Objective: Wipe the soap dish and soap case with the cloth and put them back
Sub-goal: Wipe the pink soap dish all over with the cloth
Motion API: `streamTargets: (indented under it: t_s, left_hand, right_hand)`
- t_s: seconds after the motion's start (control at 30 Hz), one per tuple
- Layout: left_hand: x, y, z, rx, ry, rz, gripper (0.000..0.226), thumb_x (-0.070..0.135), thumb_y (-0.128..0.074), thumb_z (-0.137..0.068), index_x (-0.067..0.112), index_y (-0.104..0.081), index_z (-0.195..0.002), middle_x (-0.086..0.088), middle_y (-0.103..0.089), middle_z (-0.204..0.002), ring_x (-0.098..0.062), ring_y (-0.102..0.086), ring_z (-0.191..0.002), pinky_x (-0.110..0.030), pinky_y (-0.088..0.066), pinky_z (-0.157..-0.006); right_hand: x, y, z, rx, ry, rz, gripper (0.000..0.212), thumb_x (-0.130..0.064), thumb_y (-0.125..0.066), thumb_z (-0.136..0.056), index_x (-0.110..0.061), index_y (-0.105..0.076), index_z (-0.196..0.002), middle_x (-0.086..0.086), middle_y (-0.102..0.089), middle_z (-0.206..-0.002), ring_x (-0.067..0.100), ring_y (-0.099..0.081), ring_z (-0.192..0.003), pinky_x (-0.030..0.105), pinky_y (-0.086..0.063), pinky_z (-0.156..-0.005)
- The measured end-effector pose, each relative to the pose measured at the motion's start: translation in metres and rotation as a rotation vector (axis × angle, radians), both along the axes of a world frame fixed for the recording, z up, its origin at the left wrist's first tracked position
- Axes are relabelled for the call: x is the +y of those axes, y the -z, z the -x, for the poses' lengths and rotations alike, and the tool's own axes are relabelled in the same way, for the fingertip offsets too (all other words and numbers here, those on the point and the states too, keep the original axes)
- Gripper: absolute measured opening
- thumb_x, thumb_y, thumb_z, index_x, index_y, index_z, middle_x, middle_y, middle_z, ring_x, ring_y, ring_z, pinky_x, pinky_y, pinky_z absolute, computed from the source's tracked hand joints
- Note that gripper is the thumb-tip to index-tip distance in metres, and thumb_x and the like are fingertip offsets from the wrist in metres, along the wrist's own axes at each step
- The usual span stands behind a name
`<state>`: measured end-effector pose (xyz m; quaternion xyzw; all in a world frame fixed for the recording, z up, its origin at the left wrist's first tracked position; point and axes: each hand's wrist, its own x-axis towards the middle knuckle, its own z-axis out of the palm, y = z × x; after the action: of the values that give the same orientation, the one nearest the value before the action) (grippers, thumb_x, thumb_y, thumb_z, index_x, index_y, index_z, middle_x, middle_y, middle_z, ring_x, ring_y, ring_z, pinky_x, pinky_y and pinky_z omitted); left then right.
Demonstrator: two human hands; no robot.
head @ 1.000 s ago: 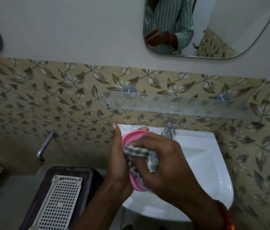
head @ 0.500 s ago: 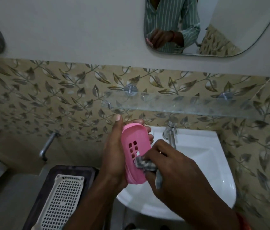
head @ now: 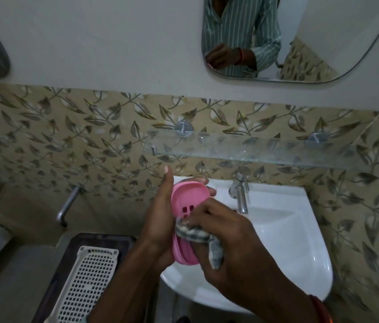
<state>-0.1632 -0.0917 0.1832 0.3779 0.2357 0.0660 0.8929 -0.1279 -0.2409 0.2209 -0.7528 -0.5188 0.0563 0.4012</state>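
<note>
Gripping one pink soap dish (head: 189, 199): left hand (head: 158, 220); right hand (head: 228, 241) presses one cloth (head: 195, 234).

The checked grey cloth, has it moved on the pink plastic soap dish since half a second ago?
Yes. The checked grey cloth has slid up over the pink plastic soap dish's drain holes, toward the chrome tap.

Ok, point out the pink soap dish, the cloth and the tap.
pink soap dish (head: 189, 198): head view, upper inside face.
cloth (head: 193, 233): head view, bunched checked part.
tap (head: 242, 199): head view, spout.

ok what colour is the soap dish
Pink, seen best in the head view: soap dish.
</note>
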Motion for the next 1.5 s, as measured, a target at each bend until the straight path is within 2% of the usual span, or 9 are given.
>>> streamTargets:
  t_s: [0.2, 0.4, 0.57, 0.7, 1.0, 1.13, 1.27, 1.4, 1.5]
  left_hand:
    - [-0.005, -0.001, -0.002, 0.047, 0.088, -0.045, 0.083, 0.082, -0.044, -0.088, 0.011, -0.082, -0.109, -0.02, -0.077, -0.109, -0.031, -0.076, -0.095, -0.04, -0.062, -0.081]
    - [-0.017, 0.001, 0.001, -0.003, 0.069, -0.163, 0.083, 0.082, -0.042, -0.09, 0.013, -0.077, -0.119, -0.022, -0.075, -0.121, -0.038, -0.072, -0.113, -0.054, -0.056, -0.099]
    - [-0.007, 0.001, -0.003, 0.022, -0.025, -0.158, 0.087, 0.089, -0.048, -0.075, 0.018, -0.08, -0.114, -0.019, -0.077, -0.116, -0.035, -0.076, -0.105, -0.054, -0.056, -0.099]
    - [-0.001, 0.003, -0.005, -0.028, -0.115, -0.148, 0.074, 0.082, -0.052, -0.076, 0.018, -0.084, -0.094, -0.019, -0.078, -0.101, -0.029, -0.074, -0.085, -0.042, -0.059, -0.086]
    - [0.003, 0.011, 0.001, -0.137, -0.069, 0.073, 0.08, 0.077, -0.048, -0.083, 0.007, -0.081, -0.104, -0.021, -0.077, -0.11, -0.033, -0.076, -0.09, -0.044, -0.064, -0.081]
    - [0.01, 0.02, 0.005, -0.113, -0.09, 0.133, 0.082, 0.079, -0.043, -0.088, 0.009, -0.079, -0.111, -0.022, -0.074, -0.122, -0.032, -0.076, -0.097, -0.044, -0.064, -0.083]
    - [0.003, 0.027, 0.005, -0.039, -0.037, 0.175, 0.071, 0.068, -0.05, -0.088, 0.009, -0.071, -0.122, -0.022, -0.074, -0.121, -0.034, -0.076, -0.097, -0.047, -0.063, -0.084]
    - [-0.001, 0.042, 0.0, 0.058, 0.031, 0.241, 0.073, 0.067, -0.038, -0.1, 0.006, -0.075, -0.113, -0.024, -0.075, -0.113, -0.036, -0.076, -0.096, -0.047, -0.064, -0.084]
    - [-0.005, 0.053, -0.002, 0.112, 0.016, 0.094, 0.075, 0.076, -0.039, -0.093, 0.014, -0.079, -0.11, -0.025, -0.075, -0.114, -0.037, -0.074, -0.101, -0.05, -0.056, -0.093]
  right_hand:
    - [-0.01, -0.007, -0.003, -0.34, -0.013, 0.123, 0.034, -0.014, -0.069, -0.075, -0.024, -0.067, -0.107, -0.002, -0.056, -0.108, 0.017, -0.061, -0.084, 0.035, -0.056, -0.057]
    - [0.006, -0.024, -0.012, -0.51, 0.36, 0.119, 0.029, -0.018, -0.076, -0.074, -0.01, -0.07, -0.101, 0.009, -0.062, -0.093, 0.02, -0.061, -0.073, 0.024, -0.049, -0.05]
    - [0.004, -0.012, 0.006, -0.379, 0.476, 0.342, 0.044, -0.029, -0.087, -0.064, -0.016, -0.065, -0.1, 0.005, -0.06, -0.085, 0.018, -0.06, -0.054, 0.025, -0.046, -0.04]
    - [-0.004, 0.004, 0.016, -0.166, 0.341, 0.434, 0.026, -0.042, -0.061, -0.089, -0.028, -0.057, -0.111, -0.005, -0.056, -0.104, 0.015, -0.06, -0.084, 0.032, -0.054, -0.08]
    - [-0.011, -0.015, 0.005, 0.631, 0.032, 0.105, 0.007, -0.028, -0.074, -0.086, -0.025, -0.074, -0.092, -0.007, -0.075, -0.09, 0.007, -0.071, -0.085, 0.027, -0.059, -0.074]
    - [-0.032, -0.003, 0.002, 0.685, 0.282, -0.05, 0.04, -0.055, -0.084, -0.066, -0.021, -0.072, -0.083, -0.004, -0.076, -0.077, 0.008, -0.073, -0.071, 0.022, -0.057, -0.062]
    - [-0.027, 0.034, -0.002, 0.664, 0.448, 0.252, 0.072, -0.087, -0.067, -0.054, -0.016, -0.072, -0.068, 0.003, -0.071, -0.071, 0.011, -0.07, -0.066, 0.033, -0.057, -0.066]
    - [-0.022, 0.063, -0.006, 0.879, 0.251, 0.262, 0.044, -0.07, -0.066, -0.075, -0.03, -0.079, -0.084, -0.009, -0.077, -0.082, 0.006, -0.073, -0.079, 0.025, -0.056, -0.077]
    - [-0.021, 0.077, -0.011, 0.963, 0.247, 0.238, 0.027, -0.055, -0.067, -0.084, -0.032, -0.08, -0.088, -0.008, -0.078, -0.089, 0.007, -0.074, -0.084, 0.022, -0.056, -0.079]
